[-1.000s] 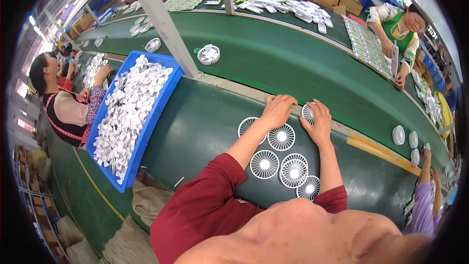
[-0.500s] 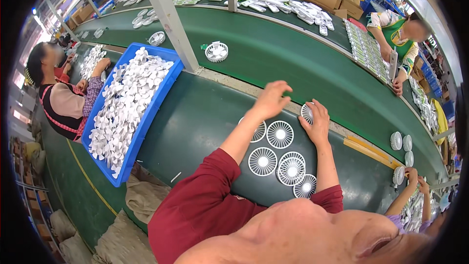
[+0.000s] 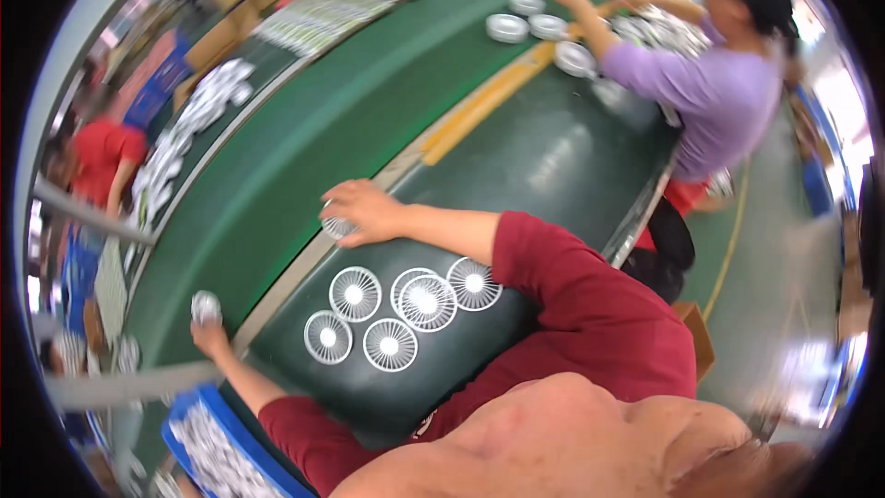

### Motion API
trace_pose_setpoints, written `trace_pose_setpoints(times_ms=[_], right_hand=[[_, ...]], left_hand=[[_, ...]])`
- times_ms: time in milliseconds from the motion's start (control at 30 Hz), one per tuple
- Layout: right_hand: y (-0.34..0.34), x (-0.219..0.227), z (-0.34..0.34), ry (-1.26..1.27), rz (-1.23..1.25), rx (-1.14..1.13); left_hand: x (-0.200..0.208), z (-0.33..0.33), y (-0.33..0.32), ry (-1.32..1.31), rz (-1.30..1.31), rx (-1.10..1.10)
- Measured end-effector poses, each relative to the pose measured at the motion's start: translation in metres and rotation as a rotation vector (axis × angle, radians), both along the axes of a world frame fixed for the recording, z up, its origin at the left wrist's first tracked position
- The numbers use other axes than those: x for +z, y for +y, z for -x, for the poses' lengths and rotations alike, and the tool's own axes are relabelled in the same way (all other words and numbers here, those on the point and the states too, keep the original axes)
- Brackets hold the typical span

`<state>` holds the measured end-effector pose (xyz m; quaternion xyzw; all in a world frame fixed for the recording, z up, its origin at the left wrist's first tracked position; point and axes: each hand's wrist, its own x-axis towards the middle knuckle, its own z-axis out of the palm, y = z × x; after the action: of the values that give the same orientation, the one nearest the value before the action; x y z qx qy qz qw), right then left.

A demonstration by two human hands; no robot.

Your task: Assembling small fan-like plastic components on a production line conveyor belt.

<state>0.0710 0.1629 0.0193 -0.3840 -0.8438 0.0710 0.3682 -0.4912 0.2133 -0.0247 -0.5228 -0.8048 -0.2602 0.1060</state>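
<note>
My left hand [image 3: 211,336] reaches out to the far left over the green belt, its fingers closed on a small round white fan housing [image 3: 205,306]; blur hides detail. With its fingers curled over a white fan grille [image 3: 338,224], my right hand [image 3: 364,210] is at the ledge between belt and worktable. Below it on the dark green worktable [image 3: 442,221] lie several more round white grilles with spoked faces. Two of them, including one nearer grille [image 3: 428,302], overlap; another grille [image 3: 327,337] lies at the left of the group.
A blue crate [image 3: 189,397] of white parts stands at lower left beside a grey post [image 3: 138,385]. A yellow strip [image 3: 479,111] runs along the ledge. A co-worker in purple [image 3: 705,97] works at upper right near several white fan housings [image 3: 527,26]. Another person's hands handle a panel across the belt.
The view has swung right. My left hand has gone from above the worktable to a fan housing on the belt and closed on it. My right hand stays on its grille.
</note>
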Motion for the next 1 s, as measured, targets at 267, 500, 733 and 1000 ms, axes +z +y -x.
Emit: trace_pose_setpoints(times_ms=[267,500,733,1000], right_hand=[[-0.007,-0.007,-0.021,0.026,0.1,-0.023],[-0.012,0.008,-0.02,0.184,0.143,0.026],[-0.031,0.051,-0.007,0.39,0.0,0.083],[-0.042,0.054,-0.001,0.29,-0.161,0.13]], left_hand=[[-0.001,-0.092,0.014,-0.118,0.067,-0.34],[0.033,-0.288,-0.037,-0.914,-0.171,-0.537],[0.092,-0.401,-0.094,-1.968,-0.2,-0.464],[0.089,-0.414,-0.098,-2.055,-0.132,-0.621]])
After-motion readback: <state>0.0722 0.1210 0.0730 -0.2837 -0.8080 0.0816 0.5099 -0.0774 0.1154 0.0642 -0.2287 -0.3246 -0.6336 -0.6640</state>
